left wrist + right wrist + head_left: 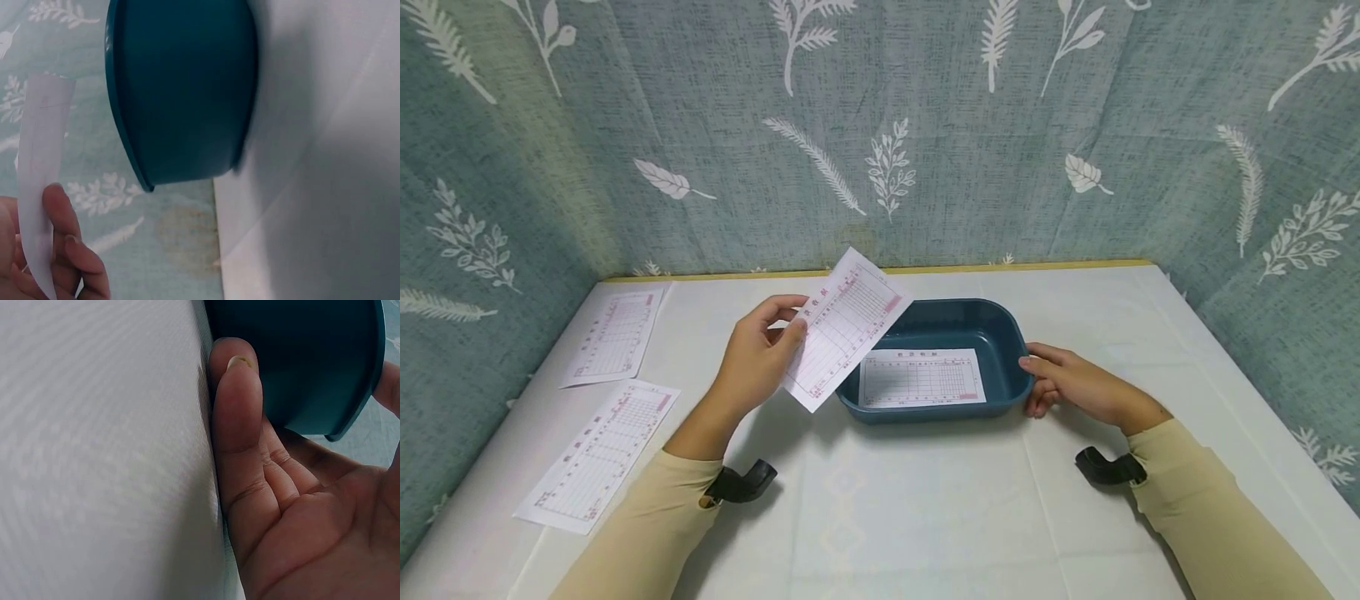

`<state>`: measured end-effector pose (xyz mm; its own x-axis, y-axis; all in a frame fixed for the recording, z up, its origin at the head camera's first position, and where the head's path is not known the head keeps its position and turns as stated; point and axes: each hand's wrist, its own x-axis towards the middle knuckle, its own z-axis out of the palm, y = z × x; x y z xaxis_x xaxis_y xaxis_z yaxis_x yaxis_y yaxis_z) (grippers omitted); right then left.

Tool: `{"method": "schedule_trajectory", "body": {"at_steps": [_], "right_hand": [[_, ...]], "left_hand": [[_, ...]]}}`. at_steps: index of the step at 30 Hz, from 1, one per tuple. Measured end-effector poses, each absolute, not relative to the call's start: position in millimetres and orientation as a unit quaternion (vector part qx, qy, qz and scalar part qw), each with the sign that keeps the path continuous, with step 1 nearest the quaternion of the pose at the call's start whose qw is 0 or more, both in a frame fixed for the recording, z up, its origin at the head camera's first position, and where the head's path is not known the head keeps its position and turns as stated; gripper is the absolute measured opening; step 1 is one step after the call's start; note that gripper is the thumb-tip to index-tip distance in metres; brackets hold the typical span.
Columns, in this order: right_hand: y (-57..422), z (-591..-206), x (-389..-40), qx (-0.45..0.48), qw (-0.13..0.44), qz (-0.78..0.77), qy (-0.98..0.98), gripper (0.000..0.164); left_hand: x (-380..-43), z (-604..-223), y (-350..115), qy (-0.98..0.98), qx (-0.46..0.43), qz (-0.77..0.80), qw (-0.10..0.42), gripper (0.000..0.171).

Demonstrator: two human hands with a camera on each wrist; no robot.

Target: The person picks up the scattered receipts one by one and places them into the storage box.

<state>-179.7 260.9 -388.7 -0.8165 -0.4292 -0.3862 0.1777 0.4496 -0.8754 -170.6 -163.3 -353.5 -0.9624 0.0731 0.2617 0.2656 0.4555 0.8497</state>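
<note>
My left hand (760, 350) pinches a white receipt slip (850, 329) printed in red, thumb on its near face. It is raised and tilted, overlapping the left end of a dark teal plastic basin (940, 412) in the head view. In the left wrist view the slip (42, 137) curves slightly, apart from the basin's outer wall (181, 94). Another receipt slip (921, 377) lies face up inside the basin. At the right end, my right hand (1075, 383) holds the basin, thumb at the rim and curled fingers (237, 406) against the outer wall near the tabletop.
Two more receipt slips, a far one (613, 333) and a nearer one (598, 454), lie on the left of the white-covered table (925, 517). Teal leaf-patterned cloth (715, 150) stands around the back and sides. Black wrist mounts (741, 483) stick out from both sleeves.
</note>
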Motion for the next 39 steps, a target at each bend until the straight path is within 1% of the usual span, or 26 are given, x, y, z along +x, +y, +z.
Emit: {"method": "schedule_trajectory", "body": {"at_steps": [6,15,21,24,36,39], "right_hand": [[259,-387,-180,-0.085,0.292,-0.525,0.795,0.073],[257,-384,-178,-0.074,0.289,-0.527,0.796,0.075],[258,-386,-177,-0.071,0.288,-0.525,0.798,0.076],[259,-386,-178,-0.073,0.285,-0.522,0.8,0.076],[260,-388,-180,-0.074,0.283,-0.521,0.802,0.076],[260,-389,-180,-0.07,0.287,-0.522,0.8,0.076]], "left_hand": [[-169,-356,-158,-0.85,-0.104,-0.51,0.081,0.028],[-169,-362,-154,-0.859,-0.129,-0.49,0.068,0.028],[-169,-364,-151,-0.873,-0.132,-0.466,0.055,0.016],[-169,-364,-151,-0.879,-0.127,-0.457,0.057,0.013],[-172,-368,-152,-0.892,-0.112,-0.431,0.08,0.01],[-172,-370,-153,-0.896,-0.104,-0.424,0.078,0.01]]}}
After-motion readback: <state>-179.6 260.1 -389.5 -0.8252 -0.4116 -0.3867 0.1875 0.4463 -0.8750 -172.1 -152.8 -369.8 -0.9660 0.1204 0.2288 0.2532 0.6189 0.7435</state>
